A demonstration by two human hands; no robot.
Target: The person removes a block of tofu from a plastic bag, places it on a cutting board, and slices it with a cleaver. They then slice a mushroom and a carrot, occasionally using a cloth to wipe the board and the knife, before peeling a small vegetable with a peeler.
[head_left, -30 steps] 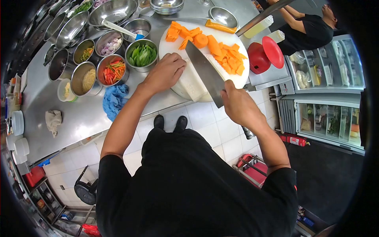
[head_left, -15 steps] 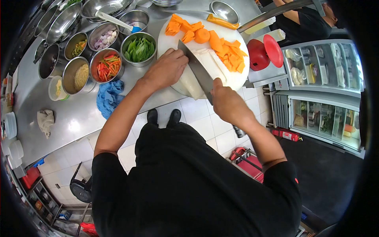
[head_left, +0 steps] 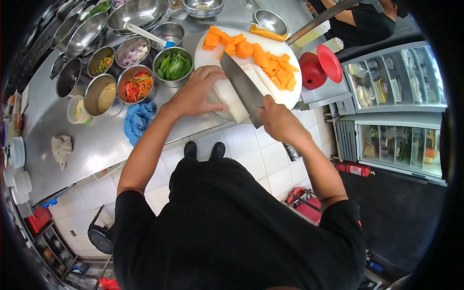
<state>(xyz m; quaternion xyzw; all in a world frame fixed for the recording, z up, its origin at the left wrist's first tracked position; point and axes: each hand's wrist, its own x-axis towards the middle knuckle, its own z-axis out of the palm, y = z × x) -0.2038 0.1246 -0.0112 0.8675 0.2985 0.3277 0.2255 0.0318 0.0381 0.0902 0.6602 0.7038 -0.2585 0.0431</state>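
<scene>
A large cleaver (head_left: 243, 87) lies across the round white board (head_left: 208, 52), with my right hand (head_left: 280, 118) closed on it. Left of the blade is a long white vegetable block (head_left: 231, 100). My left hand (head_left: 197, 93) is spread at that block's left side, thumb and fingers apart, near or touching it. White slices (head_left: 261, 78) lie on the right side of the blade. Orange carrot pieces (head_left: 278, 70) and a round carrot chunk (head_left: 245, 49) sit along the far part of the board. A yellow-handled knife (head_left: 268, 33) rests at the board's far edge.
Metal bowls of green leaves (head_left: 173, 66), red pepper strips (head_left: 138, 87) and chopped onion (head_left: 134, 54) stand left of the board. A blue cloth (head_left: 138, 122) is near the counter edge. A red container (head_left: 313, 71) stands right. Another person's arm (head_left: 344, 13) shows at top right.
My left hand has opened from its curled grip on the block and spread out. The cleaver has shifted slightly away from the block's side. The whole view has shifted slightly.
</scene>
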